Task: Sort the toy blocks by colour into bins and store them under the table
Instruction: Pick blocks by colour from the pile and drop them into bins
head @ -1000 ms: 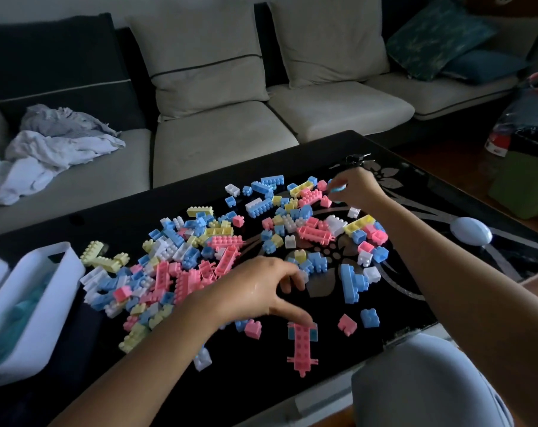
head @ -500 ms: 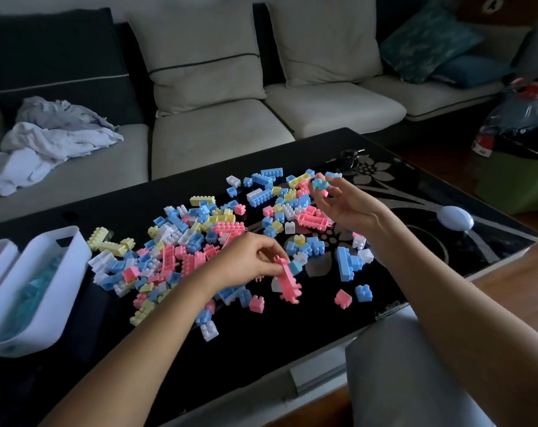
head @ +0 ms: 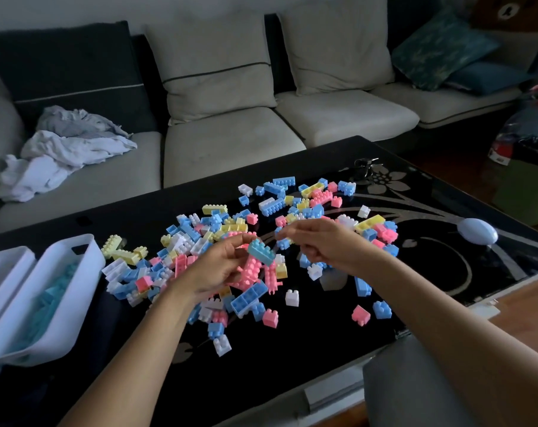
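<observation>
Head view: blocks [head: 215,209] spread mid-table [head: 323,337].
A pink piece [head: 252,272], topped by a blue block [head: 261,253], is gripped by the left hand [head: 216,268]. The right hand [head: 326,245] is curled; a hold cannot be told. A bin [head: 79,282] is set at the left edge.

No writing, label, brand or number can be read on anything here.
</observation>
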The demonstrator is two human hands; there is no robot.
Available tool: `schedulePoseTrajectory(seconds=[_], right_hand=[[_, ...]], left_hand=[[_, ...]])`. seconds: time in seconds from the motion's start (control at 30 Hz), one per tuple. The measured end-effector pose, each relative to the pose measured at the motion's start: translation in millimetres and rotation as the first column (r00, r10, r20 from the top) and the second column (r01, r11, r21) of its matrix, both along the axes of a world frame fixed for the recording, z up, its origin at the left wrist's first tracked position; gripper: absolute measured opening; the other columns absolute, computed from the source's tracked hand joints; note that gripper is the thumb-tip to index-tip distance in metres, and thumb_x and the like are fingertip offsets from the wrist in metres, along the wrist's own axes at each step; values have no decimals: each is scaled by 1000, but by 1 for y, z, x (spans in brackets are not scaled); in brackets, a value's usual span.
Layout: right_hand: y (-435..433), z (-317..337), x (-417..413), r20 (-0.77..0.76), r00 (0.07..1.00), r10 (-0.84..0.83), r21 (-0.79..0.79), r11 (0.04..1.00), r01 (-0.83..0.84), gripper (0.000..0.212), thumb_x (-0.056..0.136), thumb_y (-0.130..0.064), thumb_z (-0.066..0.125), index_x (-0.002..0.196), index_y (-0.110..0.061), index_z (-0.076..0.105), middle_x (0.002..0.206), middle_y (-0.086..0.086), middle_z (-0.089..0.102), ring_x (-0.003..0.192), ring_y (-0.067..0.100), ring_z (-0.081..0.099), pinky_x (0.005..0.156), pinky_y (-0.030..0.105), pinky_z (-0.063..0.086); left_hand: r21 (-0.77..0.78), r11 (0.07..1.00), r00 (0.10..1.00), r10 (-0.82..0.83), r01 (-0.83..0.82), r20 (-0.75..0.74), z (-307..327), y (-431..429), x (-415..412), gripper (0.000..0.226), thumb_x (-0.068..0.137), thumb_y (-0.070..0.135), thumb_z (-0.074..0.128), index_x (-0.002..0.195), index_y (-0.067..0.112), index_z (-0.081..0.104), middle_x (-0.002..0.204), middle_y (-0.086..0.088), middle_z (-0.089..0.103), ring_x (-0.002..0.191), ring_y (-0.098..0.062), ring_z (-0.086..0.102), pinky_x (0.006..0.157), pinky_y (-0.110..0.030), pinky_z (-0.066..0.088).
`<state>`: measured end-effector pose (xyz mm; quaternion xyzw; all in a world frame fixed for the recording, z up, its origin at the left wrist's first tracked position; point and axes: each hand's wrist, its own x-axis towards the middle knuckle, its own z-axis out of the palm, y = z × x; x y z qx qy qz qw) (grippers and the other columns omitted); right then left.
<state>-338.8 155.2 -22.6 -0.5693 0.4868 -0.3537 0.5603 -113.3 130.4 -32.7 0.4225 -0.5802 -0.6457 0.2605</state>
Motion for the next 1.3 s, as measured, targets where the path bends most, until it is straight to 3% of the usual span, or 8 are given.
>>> schedulePoseTrajectory(seconds=[0.1,0.43,0.6,0.73,0.93,1.0,1.07,1.3], right_hand=[[16,10,21,-325,946,16,-292,950,-116,30,82,-28,69,111,-23,64,62,-25,56,49,-5,46,47,10,36],[15,1,24,-505,821,-267,-591,800,-103,27,76,-32,76,100,-21,70,71,-26,44,67,-7,50,60,7,37],[8,-2,17,-503,790,-351,-618,785,-45,27,76,-32,76,100,-21,68,73,-16,49,63,7,45,58,19,38],[3,-5,8,-412,777,-477,-643,756,123,26,74,-31,77,98,-24,68,65,-11,47,66,17,53,63,30,46],[5,-6,21,-346,801,-489,-703,700,124,27,71,-32,78,95,-22,70,75,-13,57,64,4,52,59,20,46],[4,-4,30,-344,814,-467,-718,690,93,24,73,-31,77,95,-23,70,77,-18,55,62,2,50,57,13,42],[2,0,43,-380,819,-429,-727,687,23,24,76,-30,75,99,-21,70,79,-20,55,64,0,53,60,11,44],[-10,11,115,-285,944,-168,-553,833,-19,18,85,-27,67,92,-11,69,58,-12,50,43,2,39,44,13,32]], left_hand=[[24,1000,996,9,-6,-94,-1,0,-2,27,88,-5,48,108,12,55,70,-3,66,52,-9,55,47,-19,42],[-317,948,985,67,-13,159,-1,-6,-19,14,85,9,66,90,16,54,76,11,72,62,1,59,55,-12,41],[-356,934,921,171,-38,350,4,-20,-22,22,89,5,56,102,23,54,91,22,67,55,-2,49,52,-18,38],[-460,875,862,346,-152,372,18,-23,-29,38,92,4,48,120,28,51,125,12,54,91,-11,57,62,-23,42],[-194,981,954,65,-7,294,32,9,-39,45,80,59,46,109,28,62,89,7,64,97,-15,58,102,-52,38],[-192,981,960,56,-2,275,29,12,-34,24,88,47,51,100,29,62,75,4,66,99,-17,50,85,-42,49],[-224,974,963,92,-34,254,28,14,-23,18,93,40,51,91,26,63,55,7,51,56,-2,34,57,-25,39],[-358,864,827,468,-354,312,45,11,66,18,92,37,54,95,26,68,80,4,62,73,-11,54,64,-26,37]])
